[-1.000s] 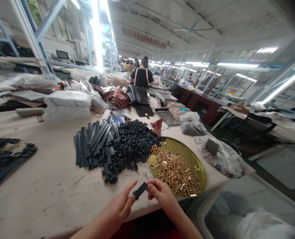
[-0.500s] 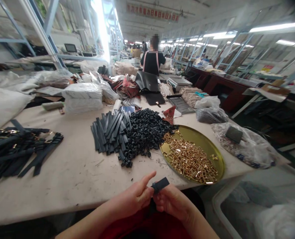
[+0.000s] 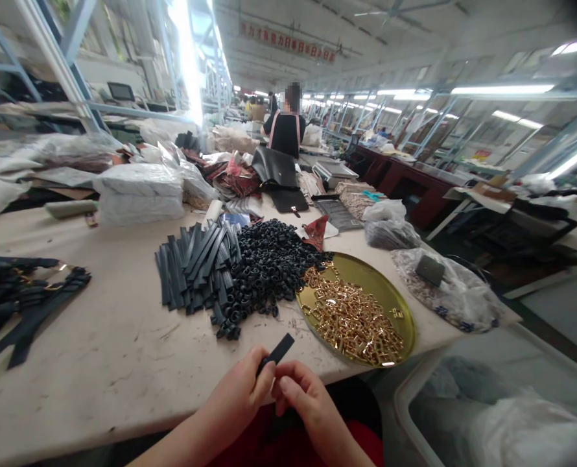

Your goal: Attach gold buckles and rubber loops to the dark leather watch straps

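Observation:
My left hand [image 3: 242, 394] and my right hand [image 3: 302, 397] meet at the table's near edge, both pinched on a short black strap [image 3: 277, 350] whose free end sticks up and to the right. Beyond them on the table lie a stack of flat black straps [image 3: 196, 264], a heap of small black loops [image 3: 264, 266] and a round gold tray [image 3: 380, 285] holding several gold metal buckles [image 3: 351, 321].
More black straps with gold fittings [image 3: 21, 298] lie at the left. Clear bags of parts [image 3: 447, 292] sit right of the tray, white bundles [image 3: 137, 194] and bags behind. A person in a black top [image 3: 284, 130] stands farther along the table. A white bin [image 3: 487, 415] is at lower right.
My hands stay together on the black strap; its free end now points more steeply up. My view has swung slightly, so the table contents sit a little differently in frame.

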### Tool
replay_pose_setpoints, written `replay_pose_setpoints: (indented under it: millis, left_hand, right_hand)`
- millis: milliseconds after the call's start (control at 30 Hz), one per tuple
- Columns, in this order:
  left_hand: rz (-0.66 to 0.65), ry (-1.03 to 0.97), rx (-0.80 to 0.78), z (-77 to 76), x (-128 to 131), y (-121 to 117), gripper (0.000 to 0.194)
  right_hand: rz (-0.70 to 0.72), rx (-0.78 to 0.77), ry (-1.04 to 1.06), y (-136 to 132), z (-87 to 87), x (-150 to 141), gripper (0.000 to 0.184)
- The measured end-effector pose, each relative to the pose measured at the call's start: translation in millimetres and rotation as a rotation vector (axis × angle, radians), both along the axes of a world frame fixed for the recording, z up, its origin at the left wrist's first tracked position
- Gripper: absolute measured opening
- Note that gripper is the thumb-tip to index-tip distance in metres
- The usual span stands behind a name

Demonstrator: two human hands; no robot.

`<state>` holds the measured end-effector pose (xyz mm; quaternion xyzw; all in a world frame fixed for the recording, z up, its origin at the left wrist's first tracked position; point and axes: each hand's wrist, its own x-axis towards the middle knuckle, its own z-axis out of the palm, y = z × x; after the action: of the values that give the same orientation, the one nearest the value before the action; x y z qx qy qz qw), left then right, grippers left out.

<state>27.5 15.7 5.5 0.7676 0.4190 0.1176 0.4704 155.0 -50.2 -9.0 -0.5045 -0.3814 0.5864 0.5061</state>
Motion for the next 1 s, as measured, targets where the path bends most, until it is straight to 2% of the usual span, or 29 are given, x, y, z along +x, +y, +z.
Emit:
replay_pose_setpoints:
  millis: [67,133,167,267,367,500,600,667,733,867,933,1000]
  left_hand:
    - [-0.018,0.006,0.002,-3.2,-2,0,0.025]
    - [-0.042,0.008,-0.024,-4.5,-4,1,0.025]
    - [-0.049,0.010,-0.039,-4.5,-5,1,0.025]
    - [-0.042,-0.016,-0.066,-4.3,-5,1,0.025]
    - [0.001,-0.088,-0.092,-6.4,-1,1,0.025]
    - [0.049,-0.170,-0.127,-12.6,1,1,0.023]
    - [0.060,-0.200,-0.129,-14.9,-4,5,0.022]
    - [0.091,-0.242,-0.159,-13.4,-5,9,0.023]
    - [0.126,-0.315,-0.232,-9.2,-2,12,0.026]
    - [0.135,-0.440,-0.377,4.8,11,13,0.035]
    - [0.129,-0.467,-0.449,11.1,15,11,0.037]
    - [0.136,-0.490,-0.523,14.7,16,9,0.039]
  right_hand:
    - [0.012,0.012,-0.118,2,-2.0,8,0.035]
    - [-0.001,0.035,-0.377,9,-2.8,27,0.033]
    - [-0.028,0.048,-0.568,14,-2.4,40,0.030]
    - [-0.227,0.010,-1.220,38,1.1,83,0.022]
    - [-0.318,-0.059,-1.423,64,1.8,109,0.018]
    - [-0.326,-0.075,-1.445,82,-0.5,117,0.014]
    - [-0.292,-0.039,-1.369,76,3.7,115,0.016]
    - [-0.222,-0.013,-1.276,64,8.7,110,0.018]
    - [-0.131,-0.010,-0.948,50,13.0,98,0.023]
    - [-0.043,-0.088,0.096,27,16.9,57,0.024]
    - [-0.014,-0.124,0.290,22,18.1,38,0.023]
    - [0.013,-0.144,0.279,20,19.2,24,0.024]
